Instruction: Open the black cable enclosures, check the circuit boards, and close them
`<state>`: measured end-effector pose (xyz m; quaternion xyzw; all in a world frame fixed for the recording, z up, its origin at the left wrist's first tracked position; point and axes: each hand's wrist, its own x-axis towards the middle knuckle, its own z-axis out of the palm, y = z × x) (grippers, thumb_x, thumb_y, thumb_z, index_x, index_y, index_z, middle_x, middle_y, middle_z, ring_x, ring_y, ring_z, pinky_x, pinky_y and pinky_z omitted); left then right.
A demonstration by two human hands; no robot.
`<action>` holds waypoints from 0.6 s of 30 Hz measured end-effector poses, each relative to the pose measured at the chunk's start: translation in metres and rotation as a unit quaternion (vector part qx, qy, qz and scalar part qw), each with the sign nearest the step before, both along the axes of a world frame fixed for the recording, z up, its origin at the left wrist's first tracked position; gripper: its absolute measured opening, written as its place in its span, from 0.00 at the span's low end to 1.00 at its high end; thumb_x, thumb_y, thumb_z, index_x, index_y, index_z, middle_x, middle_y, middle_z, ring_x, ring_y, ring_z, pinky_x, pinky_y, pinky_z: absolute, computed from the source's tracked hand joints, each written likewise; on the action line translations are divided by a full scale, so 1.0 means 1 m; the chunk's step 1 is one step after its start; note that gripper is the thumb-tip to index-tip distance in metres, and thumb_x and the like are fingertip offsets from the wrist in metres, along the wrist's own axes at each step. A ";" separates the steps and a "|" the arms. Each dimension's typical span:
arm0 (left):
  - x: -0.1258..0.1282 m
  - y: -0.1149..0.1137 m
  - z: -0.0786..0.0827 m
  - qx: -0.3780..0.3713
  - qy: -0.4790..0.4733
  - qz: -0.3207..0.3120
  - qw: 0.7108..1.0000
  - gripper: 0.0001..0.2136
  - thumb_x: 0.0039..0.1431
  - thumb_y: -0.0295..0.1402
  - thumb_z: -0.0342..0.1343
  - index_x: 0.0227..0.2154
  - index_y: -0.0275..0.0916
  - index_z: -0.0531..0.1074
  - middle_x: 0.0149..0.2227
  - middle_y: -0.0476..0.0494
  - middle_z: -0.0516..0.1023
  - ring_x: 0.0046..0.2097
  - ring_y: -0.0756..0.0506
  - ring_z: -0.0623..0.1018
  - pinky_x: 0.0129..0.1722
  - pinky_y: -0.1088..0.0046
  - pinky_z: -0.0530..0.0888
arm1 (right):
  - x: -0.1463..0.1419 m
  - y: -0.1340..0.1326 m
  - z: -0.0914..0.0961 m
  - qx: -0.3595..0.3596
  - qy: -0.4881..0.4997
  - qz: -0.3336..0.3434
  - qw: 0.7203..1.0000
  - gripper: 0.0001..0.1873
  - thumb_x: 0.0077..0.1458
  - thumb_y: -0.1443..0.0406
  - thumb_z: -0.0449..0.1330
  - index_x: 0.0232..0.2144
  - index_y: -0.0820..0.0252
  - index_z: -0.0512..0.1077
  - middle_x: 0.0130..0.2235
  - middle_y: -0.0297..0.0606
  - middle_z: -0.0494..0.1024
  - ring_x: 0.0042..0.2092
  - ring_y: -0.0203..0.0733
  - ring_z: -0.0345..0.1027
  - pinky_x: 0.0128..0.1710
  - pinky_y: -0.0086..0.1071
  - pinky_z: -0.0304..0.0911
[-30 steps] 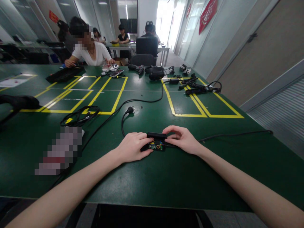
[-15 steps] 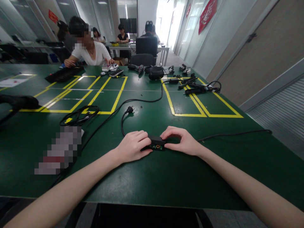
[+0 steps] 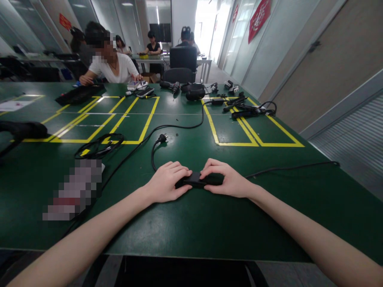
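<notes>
- Big green bench (image 3: 191, 223) with yellow tape boxes (image 3: 128, 119) marked on it, one more set on the right (image 3: 257, 139).
- Loose black plug (image 3: 162, 138) on a cord looping just past the near middle.
- Coiled black cable (image 3: 98, 145) sits on the tape line at left.
- Something blurred out (image 3: 74, 189) lies near the left edge.
- A thin cable (image 3: 293, 168) runs off to the right.
- Far end: pile of black gear (image 3: 194, 92) and more cords and adapters (image 3: 248, 109) on the right.
- A person in a white shirt (image 3: 110, 65) sits at the far left, a black keyboard (image 3: 79, 93) close by.
- More people at a table (image 3: 167, 57) behind, red signs (image 3: 259, 18) on the wall.
</notes>
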<state>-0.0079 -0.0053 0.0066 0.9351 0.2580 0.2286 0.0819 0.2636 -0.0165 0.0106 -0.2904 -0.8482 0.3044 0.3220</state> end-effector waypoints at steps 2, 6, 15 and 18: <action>0.000 0.000 0.002 -0.009 0.002 0.010 1.000 0.11 0.69 0.39 0.58 0.46 0.37 0.74 0.45 0.39 0.84 0.44 0.41 0.81 0.44 0.64 0.73 | -0.001 0.000 -0.003 0.020 -0.012 0.004 1.000 0.16 0.55 0.68 0.69 0.47 0.57 0.78 0.46 0.41 0.75 0.47 0.44 0.74 0.49 0.39 0.73; 0.001 0.000 0.005 -0.021 0.014 0.031 0.999 0.13 0.72 0.41 0.54 0.46 0.37 0.75 0.41 0.41 0.83 0.41 0.42 0.80 0.43 0.64 0.74 | -0.004 0.001 -0.008 0.079 -0.041 0.000 0.996 0.19 0.59 0.68 0.66 0.53 0.56 0.76 0.49 0.44 0.77 0.48 0.45 0.76 0.49 0.38 0.74; -0.001 0.000 -0.001 0.040 0.009 0.017 0.999 0.19 0.73 0.46 0.53 0.55 0.36 0.75 0.43 0.37 0.84 0.43 0.41 0.81 0.45 0.63 0.75 | -0.005 -0.001 -0.011 0.188 -0.080 -0.026 0.979 0.17 0.67 0.64 0.61 0.56 0.56 0.77 0.43 0.44 0.82 0.43 0.47 0.76 0.43 0.40 0.73; -0.002 0.002 -0.003 0.062 0.000 0.008 0.998 0.18 0.74 0.44 0.52 0.54 0.35 0.76 0.42 0.37 0.83 0.43 0.41 0.80 0.44 0.63 0.75 | -0.005 -0.001 -0.010 0.202 -0.092 -0.028 0.975 0.16 0.67 0.62 0.61 0.54 0.57 0.77 0.41 0.44 0.82 0.42 0.48 0.76 0.44 0.43 0.73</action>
